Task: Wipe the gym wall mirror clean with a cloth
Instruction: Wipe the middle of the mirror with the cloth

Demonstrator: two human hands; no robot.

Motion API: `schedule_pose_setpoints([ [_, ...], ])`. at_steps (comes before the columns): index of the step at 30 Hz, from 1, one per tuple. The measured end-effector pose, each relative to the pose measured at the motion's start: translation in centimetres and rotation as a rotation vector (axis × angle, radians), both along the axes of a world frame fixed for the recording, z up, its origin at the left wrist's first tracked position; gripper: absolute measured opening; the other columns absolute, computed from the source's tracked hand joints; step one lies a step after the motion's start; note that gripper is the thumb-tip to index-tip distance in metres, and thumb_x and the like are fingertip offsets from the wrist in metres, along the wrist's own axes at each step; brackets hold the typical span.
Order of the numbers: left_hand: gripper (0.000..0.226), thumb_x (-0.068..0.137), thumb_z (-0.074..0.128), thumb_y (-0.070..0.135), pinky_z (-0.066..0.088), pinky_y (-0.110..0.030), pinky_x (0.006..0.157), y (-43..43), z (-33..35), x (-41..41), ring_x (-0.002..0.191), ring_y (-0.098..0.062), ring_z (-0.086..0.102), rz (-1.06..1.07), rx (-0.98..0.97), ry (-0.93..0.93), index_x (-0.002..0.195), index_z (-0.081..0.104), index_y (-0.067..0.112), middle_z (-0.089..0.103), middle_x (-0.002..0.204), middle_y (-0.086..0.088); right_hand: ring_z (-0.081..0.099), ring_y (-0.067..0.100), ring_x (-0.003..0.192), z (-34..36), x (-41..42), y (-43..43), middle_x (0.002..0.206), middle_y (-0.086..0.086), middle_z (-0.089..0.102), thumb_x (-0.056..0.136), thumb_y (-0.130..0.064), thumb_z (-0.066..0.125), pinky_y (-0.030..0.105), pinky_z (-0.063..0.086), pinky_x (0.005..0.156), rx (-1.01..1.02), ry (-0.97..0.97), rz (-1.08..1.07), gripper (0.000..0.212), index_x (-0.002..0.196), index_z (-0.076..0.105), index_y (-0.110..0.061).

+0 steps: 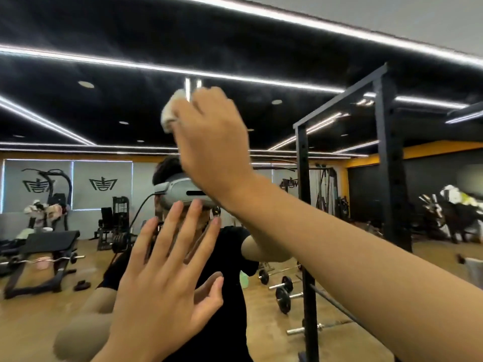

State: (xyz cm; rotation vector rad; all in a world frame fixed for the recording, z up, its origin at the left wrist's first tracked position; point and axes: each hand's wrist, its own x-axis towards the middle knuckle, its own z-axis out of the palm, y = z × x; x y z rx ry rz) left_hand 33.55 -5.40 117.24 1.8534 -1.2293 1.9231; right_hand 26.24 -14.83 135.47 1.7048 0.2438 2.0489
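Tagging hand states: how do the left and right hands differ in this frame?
The left hand is open, fingers straight and spread, holding nothing; the right hand grips a white cloth. The right hand is raised high; the left hand sits lower in view. Both show their backs to the camera, palms toward the mirror.

Off-white cloth (169, 113), black rack (386, 163)

Two hands are counted, the left hand (159, 280) and the right hand (213, 145), with one cloth (169, 114), one mirror (78, 118) and one black rack (390, 178).
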Motion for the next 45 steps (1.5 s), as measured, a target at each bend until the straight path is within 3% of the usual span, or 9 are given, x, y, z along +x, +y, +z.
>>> schedule_pose_setpoints([
  [5, 0.081, 0.09, 0.05, 0.052, 0.027, -0.063, 0.123, 0.1, -0.1, -0.1, 0.159, -0.039, 0.027, 0.012, -0.018, -0.025, 0.161, 0.042, 0.015, 0.025, 0.173, -0.018, 0.055, 0.027, 0.079, 0.6, -4.3, -4.4, 0.087, 0.011, 0.063, 0.086, -0.01, 0.069, 0.033, 0.028, 0.074, -0.179, 0.045, -0.188, 0.012, 0.097, 0.073, -0.006],
  [13, 0.079, 0.092, 0.046, 0.051, 0.022, -0.063, 0.126, -0.3, -0.2, -0.6, 0.159, -0.041, 0.025, 0.016, -0.019, 0.002, 0.16, 0.043, 0.011, 0.024, 0.173, -0.019, 0.061, 0.031, 0.089, -2.3, -17.8, -21.2, 0.103, 0.018, 0.065, 0.106, -0.028, 0.055, 0.045, 0.05, 0.081, 0.42, -0.121, -0.291, 0.029, 0.115, 0.069, -0.004],
  [17, 0.08, 0.092, 0.047, 0.052, 0.022, -0.064, 0.125, -0.5, -0.3, -0.8, 0.159, -0.041, 0.024, 0.016, -0.022, 0.006, 0.16, 0.043, 0.011, 0.023, 0.173, -0.02, 0.059, 0.019, 0.089, -2.5, -15.0, -18.3, 0.099, 0.006, 0.061, 0.104, -0.026, 0.051, 0.015, 0.04, 0.082, 0.619, -0.249, -0.128, 0.024, 0.105, 0.069, -0.01],
  [19, 0.08, 0.091, 0.047, 0.052, 0.02, -0.063, 0.126, -0.4, -0.2, -0.7, 0.159, -0.041, 0.023, 0.019, -0.008, 0.007, 0.161, 0.042, 0.011, 0.023, 0.173, -0.02, 0.052, 0.011, 0.079, -3.0, -11.3, -14.1, 0.091, -0.001, 0.055, 0.103, -0.019, 0.056, 0.009, 0.039, 0.072, 0.513, -0.246, -0.029, 0.017, 0.097, 0.068, -0.009],
  [23, 0.083, 0.092, 0.044, 0.052, 0.017, -0.064, 0.127, 0.0, -0.1, -0.5, 0.161, -0.041, 0.016, 0.005, 0.007, -0.004, 0.163, 0.038, 0.009, 0.018, 0.174, -0.021, 0.05, 0.019, 0.069, -4.8, -5.4, -6.7, 0.08, 0.009, 0.058, 0.091, -0.002, 0.067, 0.028, 0.042, 0.058, 0.22, -0.114, 0.049, 0.007, 0.097, 0.071, 0.0],
  [30, 0.084, 0.096, 0.031, 0.057, 0.023, -0.079, 0.118, -1.6, -1.0, 3.0, 0.161, -0.048, 0.007, -0.01, 0.033, 0.126, 0.171, 0.009, 0.024, 0.009, 0.176, -0.019, 0.053, 0.03, 0.072, -7.0, -7.5, -8.8, 0.082, 0.013, 0.061, 0.104, -0.011, 0.048, 0.042, 0.034, 0.069, -0.187, 0.106, -0.109, 0.028, 0.115, 0.072, -0.001],
  [38, 0.082, 0.092, 0.045, 0.051, 0.02, -0.068, 0.124, -0.8, -0.3, -0.4, 0.161, -0.043, 0.016, -0.046, -0.019, -0.021, 0.162, 0.036, 0.009, 0.022, 0.172, -0.023, 0.062, 0.03, 0.082, -5.3, -19.0, -22.8, 0.098, 0.016, 0.065, 0.109, -0.035, 0.045, 0.036, 0.045, 0.074, 0.503, -0.131, -0.336, 0.037, 0.114, 0.069, -0.007],
  [40, 0.082, 0.092, 0.047, 0.051, 0.017, -0.065, 0.127, -0.7, -0.2, -0.7, 0.16, -0.044, 0.018, -0.011, -0.013, -0.014, 0.16, 0.041, 0.007, 0.022, 0.172, -0.023, 0.06, 0.025, 0.086, -5.2, -17.5, -21.0, 0.103, 0.015, 0.064, 0.107, -0.032, 0.051, 0.02, 0.039, 0.078, 0.682, -0.226, -0.228, 0.031, 0.114, 0.069, -0.008],
  [45, 0.082, 0.093, 0.047, 0.054, 0.018, -0.063, 0.126, -0.4, -0.2, -0.6, 0.159, -0.044, 0.021, 0.038, 0.015, 0.011, 0.162, 0.039, 0.01, 0.02, 0.173, -0.022, 0.051, 0.012, 0.076, -4.2, -8.7, -10.9, 0.089, 0.006, 0.06, 0.102, -0.018, 0.061, 0.011, 0.037, 0.068, 0.462, -0.227, -0.027, 0.015, 0.097, 0.07, -0.007],
])
